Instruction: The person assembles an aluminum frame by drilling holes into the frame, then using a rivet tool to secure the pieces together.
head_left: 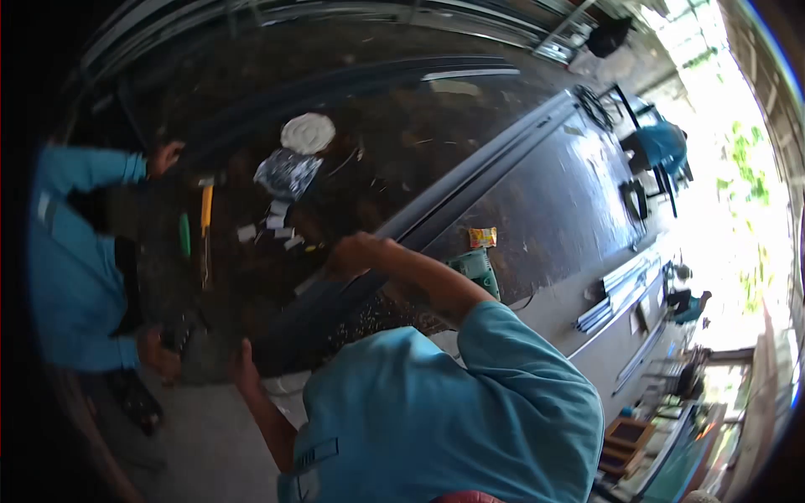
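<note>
A long dark grey metal profile [482, 172] runs diagonally over the worktable. My right hand [360, 254] is curled over it near its lower part, though the fingertips are hidden in shadow. Close to the profile's near end, my left hand [244, 367] is raised with fingers stretched out; whether it touches the profile is hard to see. A green power tool [476, 270] lies right of my right forearm, beside a yellow-and-red packet [482, 238]. Small white pieces [275, 221] lie beyond my right hand.
Across the table a co-worker [80, 251] in blue has both hands at its edge. A yellow-handled hammer [206, 210], green-handled tool [184, 235], plastic bag [288, 174] and white coil [308, 133] lie there. Metal bars [620, 289] and other people are at right.
</note>
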The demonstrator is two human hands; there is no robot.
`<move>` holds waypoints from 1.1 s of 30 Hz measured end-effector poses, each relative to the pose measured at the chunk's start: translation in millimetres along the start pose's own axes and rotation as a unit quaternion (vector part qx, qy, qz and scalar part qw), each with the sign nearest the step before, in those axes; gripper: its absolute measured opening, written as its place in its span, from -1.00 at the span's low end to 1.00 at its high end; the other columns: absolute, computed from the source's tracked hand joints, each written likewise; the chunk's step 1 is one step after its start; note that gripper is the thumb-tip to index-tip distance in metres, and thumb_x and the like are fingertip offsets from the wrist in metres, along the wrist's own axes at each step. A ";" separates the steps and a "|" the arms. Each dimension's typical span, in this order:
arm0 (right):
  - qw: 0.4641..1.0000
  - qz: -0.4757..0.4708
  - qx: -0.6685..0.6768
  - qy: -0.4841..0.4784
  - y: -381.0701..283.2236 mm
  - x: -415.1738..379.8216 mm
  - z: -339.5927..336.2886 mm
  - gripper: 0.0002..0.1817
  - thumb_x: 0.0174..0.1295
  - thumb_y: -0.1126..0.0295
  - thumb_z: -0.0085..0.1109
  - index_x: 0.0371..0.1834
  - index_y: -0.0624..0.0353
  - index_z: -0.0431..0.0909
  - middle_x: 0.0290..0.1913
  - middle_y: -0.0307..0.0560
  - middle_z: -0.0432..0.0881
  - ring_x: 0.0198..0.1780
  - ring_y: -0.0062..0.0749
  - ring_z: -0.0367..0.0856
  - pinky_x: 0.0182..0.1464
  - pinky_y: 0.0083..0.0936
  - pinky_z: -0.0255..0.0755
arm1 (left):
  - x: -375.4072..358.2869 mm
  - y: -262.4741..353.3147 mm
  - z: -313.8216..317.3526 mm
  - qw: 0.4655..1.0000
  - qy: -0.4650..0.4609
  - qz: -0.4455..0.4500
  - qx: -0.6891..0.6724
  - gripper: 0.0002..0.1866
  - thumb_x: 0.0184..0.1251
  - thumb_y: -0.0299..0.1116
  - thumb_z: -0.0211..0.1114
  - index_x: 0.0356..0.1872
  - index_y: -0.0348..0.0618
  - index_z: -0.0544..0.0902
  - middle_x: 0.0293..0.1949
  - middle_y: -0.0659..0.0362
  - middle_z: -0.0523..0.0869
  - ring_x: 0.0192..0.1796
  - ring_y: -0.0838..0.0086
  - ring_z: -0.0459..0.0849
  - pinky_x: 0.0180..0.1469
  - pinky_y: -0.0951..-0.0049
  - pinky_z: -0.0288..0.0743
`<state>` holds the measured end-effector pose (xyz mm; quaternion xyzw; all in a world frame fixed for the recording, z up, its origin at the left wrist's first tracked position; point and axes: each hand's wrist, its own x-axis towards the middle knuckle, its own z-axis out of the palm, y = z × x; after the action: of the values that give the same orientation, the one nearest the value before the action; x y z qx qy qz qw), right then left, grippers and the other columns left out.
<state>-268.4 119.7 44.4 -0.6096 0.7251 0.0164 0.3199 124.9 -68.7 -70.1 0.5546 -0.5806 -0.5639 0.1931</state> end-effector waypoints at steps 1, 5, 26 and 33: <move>0.999 0.033 -0.030 -0.023 -9.4 -4.0 -9.9 -0.58 0.34 -0.07 0.11 0.13 -0.22 0.71 0.07 -0.14 0.76 0.12 -0.13 0.71 0.13 -0.17 0.59 | -1.6 18.6 9.2 1.000 -0.013 0.014 0.004 -0.39 0.35 0.06 0.36 -0.06 -0.47 0.71 -0.12 -0.08 0.77 -0.07 0.27 0.67 0.09 0.25 0.50; 1.000 -0.001 0.010 0.008 -1.5 -2.0 -9.2 -0.52 0.32 -0.08 0.09 0.15 -0.10 0.70 0.07 -0.01 0.75 0.15 -0.09 0.70 0.13 -0.12 0.57 | -37.3 71.9 3.1 0.995 0.015 0.065 0.075 -0.40 0.42 0.06 0.31 -0.07 -0.47 0.71 -0.14 -0.05 0.77 -0.06 0.26 0.67 0.10 0.24 0.49; 0.982 0.000 0.029 0.189 26.3 -55.7 45.2 -0.42 -0.17 0.17 0.59 0.03 -0.11 0.68 0.06 -0.18 0.66 0.26 -0.19 0.54 0.23 -0.02 0.39 | -72.4 61.4 42.8 0.945 -0.084 0.211 0.235 -0.61 0.32 -0.14 0.45 -0.16 -0.32 0.64 -0.28 -0.05 0.72 -0.17 0.20 0.72 -0.05 0.24 0.55; 0.984 -0.014 0.063 0.163 28.2 -52.7 38.3 -0.44 -0.13 0.12 0.61 0.03 -0.11 0.72 0.05 -0.14 0.67 0.25 -0.14 0.57 0.25 -0.05 0.42 | -67.1 57.8 38.6 0.939 -0.068 0.204 0.267 -0.64 0.26 -0.19 0.48 -0.16 -0.31 0.66 -0.25 -0.12 0.75 -0.13 0.06 0.74 -0.03 0.16 0.55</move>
<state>-273.9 188.9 29.1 -0.5929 0.7584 -0.1337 0.2352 88.2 -8.5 -4.1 0.4158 -0.8223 -0.3731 0.1081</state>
